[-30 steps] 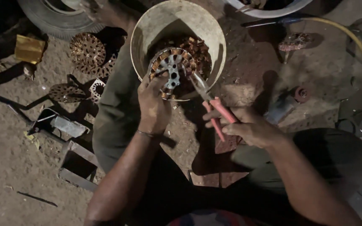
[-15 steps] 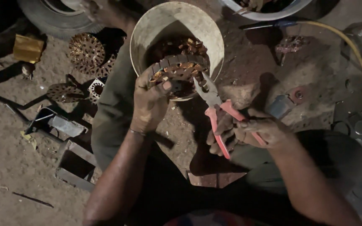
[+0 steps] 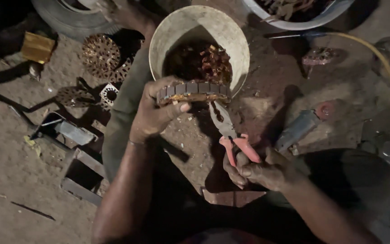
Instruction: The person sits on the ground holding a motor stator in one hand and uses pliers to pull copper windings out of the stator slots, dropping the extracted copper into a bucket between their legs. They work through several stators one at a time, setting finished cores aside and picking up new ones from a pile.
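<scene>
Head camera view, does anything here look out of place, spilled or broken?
Yes. Small scraps are scattered over the dirt beside the pale bucket. The ring-shaped metal core in the left hand is rusty and dirty. Flat perforated discs lie loose on the ground, one leaning on another. The right hand holds red-handled pliers.

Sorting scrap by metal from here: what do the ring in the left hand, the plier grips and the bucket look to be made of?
Ring: apparently stacked steel, dull grey-brown segments, with coppery strands inside.
Plier grips: orange-red, smooth, probably plastic or rubber sleeves; the jaws look like grey metal.
Bucket: pale, matte, stained wall, likely plastic, though not certain.
</scene>
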Demonstrator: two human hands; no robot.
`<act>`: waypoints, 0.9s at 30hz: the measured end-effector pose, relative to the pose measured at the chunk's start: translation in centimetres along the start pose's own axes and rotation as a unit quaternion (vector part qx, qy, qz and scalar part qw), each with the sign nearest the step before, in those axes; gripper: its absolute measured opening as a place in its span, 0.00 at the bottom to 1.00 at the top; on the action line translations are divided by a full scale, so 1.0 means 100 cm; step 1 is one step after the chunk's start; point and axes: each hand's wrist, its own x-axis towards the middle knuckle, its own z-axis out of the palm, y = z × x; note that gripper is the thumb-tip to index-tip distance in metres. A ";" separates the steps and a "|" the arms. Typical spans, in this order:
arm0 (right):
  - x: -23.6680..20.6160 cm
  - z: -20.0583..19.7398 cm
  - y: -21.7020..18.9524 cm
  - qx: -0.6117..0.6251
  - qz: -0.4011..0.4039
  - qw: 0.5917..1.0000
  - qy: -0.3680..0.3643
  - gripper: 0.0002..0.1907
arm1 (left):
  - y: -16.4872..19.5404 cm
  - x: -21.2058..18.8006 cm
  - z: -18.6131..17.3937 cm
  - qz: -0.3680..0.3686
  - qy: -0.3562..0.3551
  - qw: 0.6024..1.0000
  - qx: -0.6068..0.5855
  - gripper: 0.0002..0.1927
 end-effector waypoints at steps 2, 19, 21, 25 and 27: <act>0.001 0.003 0.006 -0.065 -0.064 0.995 0.041 0.21 | 0.002 0.007 0.004 -0.019 0.011 1.000 0.007 0.20; 0.040 -0.050 0.013 -0.831 -0.062 0.379 0.402 0.18 | -0.030 0.009 0.095 -0.135 0.305 0.941 0.052 0.15; 0.039 -0.044 0.008 -0.814 -0.103 0.423 0.385 0.15 | -0.029 0.009 0.090 -0.146 0.310 0.933 -0.108 0.16; 0.038 -0.029 -0.003 -0.784 -0.150 0.515 0.311 0.23 | -0.023 0.009 0.071 -0.211 0.312 0.926 -0.019 0.16; 0.035 -0.025 -0.008 -0.691 -0.095 0.656 0.290 0.22 | -0.020 0.007 0.067 -0.169 0.276 0.944 -0.058 0.16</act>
